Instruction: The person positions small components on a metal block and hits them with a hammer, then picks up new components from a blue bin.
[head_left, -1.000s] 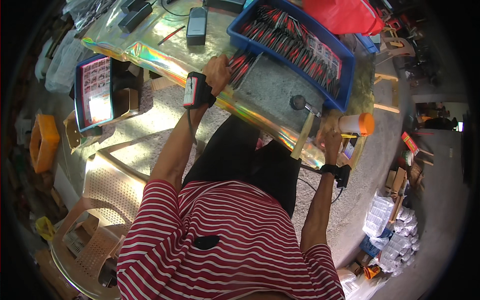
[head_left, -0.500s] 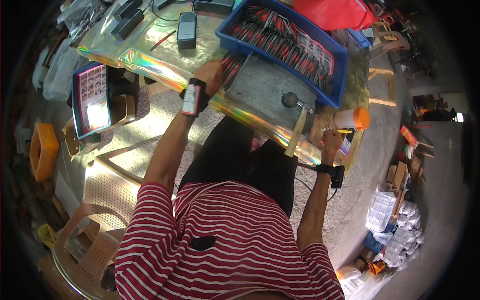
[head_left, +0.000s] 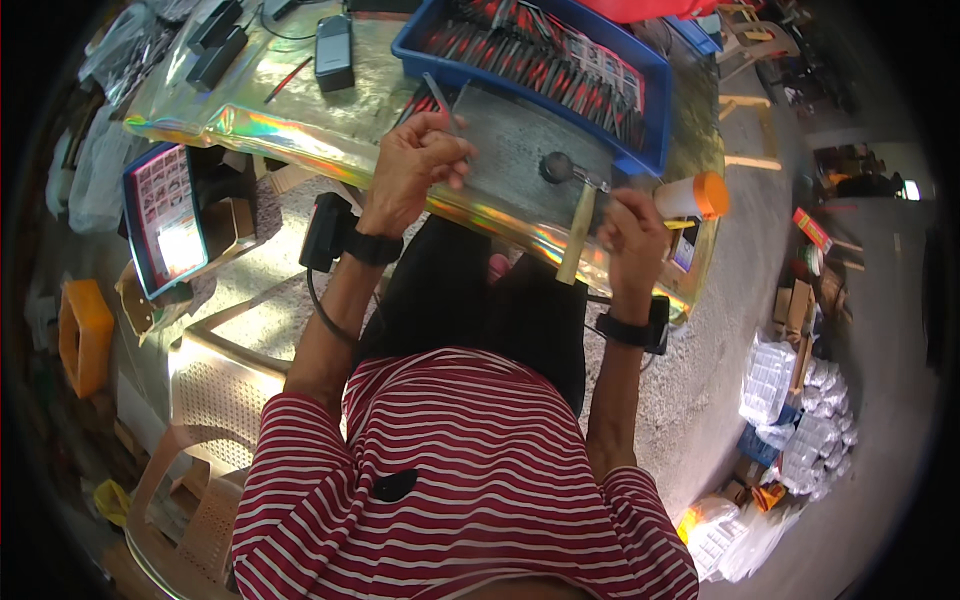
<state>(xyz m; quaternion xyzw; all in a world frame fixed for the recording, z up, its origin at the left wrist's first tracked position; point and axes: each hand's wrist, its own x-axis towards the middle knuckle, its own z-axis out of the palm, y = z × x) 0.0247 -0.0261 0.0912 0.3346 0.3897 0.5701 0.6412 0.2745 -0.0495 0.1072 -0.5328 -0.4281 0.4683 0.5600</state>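
Observation:
My left hand (head_left: pixel 408 168) is closed on a slim grey strip-like tool (head_left: pixel 439 100), its narrow end pointing up and away. It is over the near edge of a flat grey slab (head_left: pixel 500 135). A few black-and-red slim pieces (head_left: pixel 420 103) lie behind that hand, at the slab's left. My right hand (head_left: pixel 637 240) has its fingers curled together near the table's front right; what they hold, if anything, is too small to make out. Between the hands a hammer (head_left: pixel 575 240) with a wooden handle and round dark head lies on the slab, its handle jutting past the edge.
Behind the slab stands a blue bin (head_left: pixel 655 120) packed with black-and-red slim pieces. A white jar with an orange lid (head_left: pixel 692 196) lies at the right, a yellow piece (head_left: pixel 680 224) near it. A grey box-shaped device (head_left: pixel 334 55) and a red stick (head_left: pixel 288 79) lie at left.
My left hand has come back from the black-and-red pieces, turned, and now holds a slim grey tool. My right hand has lifted from beside the yellow piece and moved slightly left.

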